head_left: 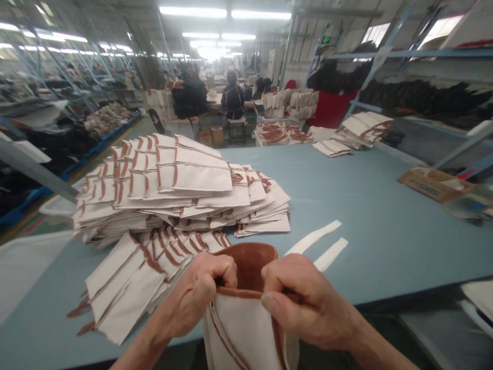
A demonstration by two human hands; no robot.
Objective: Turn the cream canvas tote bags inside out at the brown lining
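I hold a cream canvas bag (pixel 246 329) with a brown lining and brown trim at the near edge of the blue table (pixel 377 216). My left hand (pixel 200 293) is closed on the left side of the bag's brown rim. My right hand (pixel 304 303) pinches the rim on the right side. The bag's mouth gapes open between both hands, and its body hangs down below the table edge. Just beyond my left hand lies a fanned row of flat cream pieces with brown trim (pixel 142 272).
A tall heap of folded cream pieces (pixel 173 180) fills the table's left middle. Two loose cream strips (pixel 319 244) lie right of the bag. A cardboard box (pixel 433 182) sits at the far right edge. People work at tables in the background (pixel 233 97). Shelving lines both sides.
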